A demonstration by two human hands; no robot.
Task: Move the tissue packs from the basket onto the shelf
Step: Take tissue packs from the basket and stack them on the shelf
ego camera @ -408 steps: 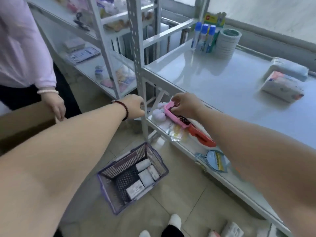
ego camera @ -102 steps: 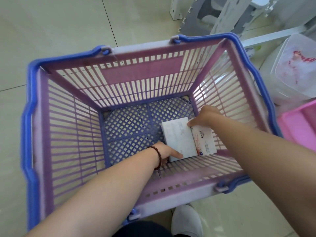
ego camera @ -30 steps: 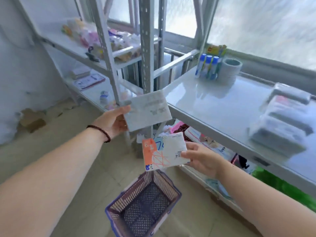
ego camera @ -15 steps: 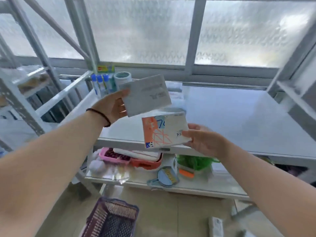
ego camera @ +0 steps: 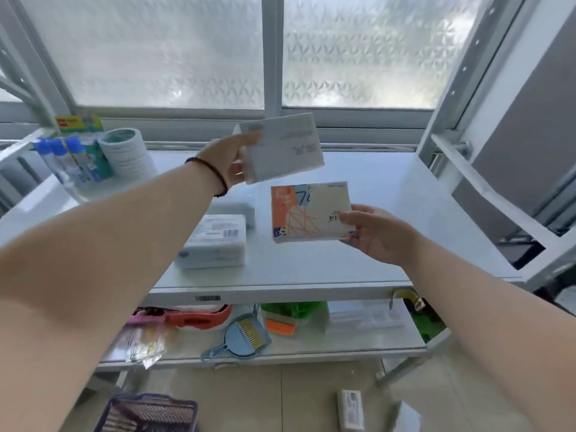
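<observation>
Holding tissue packs: left hand (ego camera: pixel 225 160) white pack (ego camera: pixel 282 148), right hand (ego camera: pixel 375 233) orange-printed pack (ego camera: pixel 308 212).

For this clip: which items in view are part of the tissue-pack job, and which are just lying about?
Job items:
white tissue pack in left hand
orange-patterned tissue pack in right hand
top shelf
packs already on the shelf
basket on the floor

Lying about:
glue sticks
tape rolls
blue dustpan brush
green item on the lower shelf

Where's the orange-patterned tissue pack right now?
In the head view the orange-patterned tissue pack is right of centre, held by the right hand above the top shelf, just below the plain pack in the left hand.
</observation>
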